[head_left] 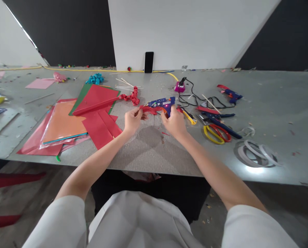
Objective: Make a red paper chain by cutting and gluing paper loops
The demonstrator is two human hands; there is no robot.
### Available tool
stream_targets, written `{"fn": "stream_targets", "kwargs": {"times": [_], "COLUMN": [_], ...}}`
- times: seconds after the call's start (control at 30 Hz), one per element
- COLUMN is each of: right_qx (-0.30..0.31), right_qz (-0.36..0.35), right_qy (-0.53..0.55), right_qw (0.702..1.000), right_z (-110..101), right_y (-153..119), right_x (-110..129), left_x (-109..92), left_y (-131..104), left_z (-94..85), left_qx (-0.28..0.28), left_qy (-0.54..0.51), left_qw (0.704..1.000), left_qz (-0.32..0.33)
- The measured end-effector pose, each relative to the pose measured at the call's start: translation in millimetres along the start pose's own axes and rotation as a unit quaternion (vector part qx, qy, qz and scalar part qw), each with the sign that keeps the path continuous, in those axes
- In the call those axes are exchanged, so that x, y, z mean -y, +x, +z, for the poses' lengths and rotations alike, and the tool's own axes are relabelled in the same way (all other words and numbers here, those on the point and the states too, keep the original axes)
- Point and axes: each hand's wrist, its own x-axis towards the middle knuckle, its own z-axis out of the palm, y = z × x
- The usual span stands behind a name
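Observation:
My left hand pinches one end of a red paper strip in the middle of the grey table. My right hand is wrapped round the handle of a blue glue gun, whose nozzle points left, over the strip. The gun and the strip overlap, and whether they touch is unclear. Behind my left hand lies a curled red paper piece. Sheets of red paper are spread left of my left hand. A yellow utility knife rests just right of my right hand.
A phone leans against the back wall. At right are pliers, scissors, a second glue gun, black cables and white rings. Orange sheets in plastic and a blue paper curl lie left. The table's front edge is near.

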Motion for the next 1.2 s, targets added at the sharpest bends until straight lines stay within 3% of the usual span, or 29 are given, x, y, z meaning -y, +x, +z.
{"fn": "stream_targets", "kwargs": {"times": [0.7, 1.0, 1.2], "right_qx": [-0.031, -0.061, -0.052], "right_qz": [0.035, 0.113, 0.190], "right_qy": [-0.037, -0.074, -0.056], "right_qw": [0.998, 0.989, 0.979], "right_z": [-5.2, -9.0, -0.7], "right_y": [10.9, 33.1, 41.5], "right_x": [-23.1, -74.4, -99.8], "left_x": [0.3, -9.0, -11.7], "left_y": [5.1, 6.0, 6.2], "left_z": [-5.3, -6.5, -5.8], "left_qx": [-0.032, -0.061, -0.051], "left_qy": [-0.006, -0.033, -0.097], "left_qw": [0.999, 0.997, 0.994], "left_qz": [0.034, 0.025, -0.018]}}
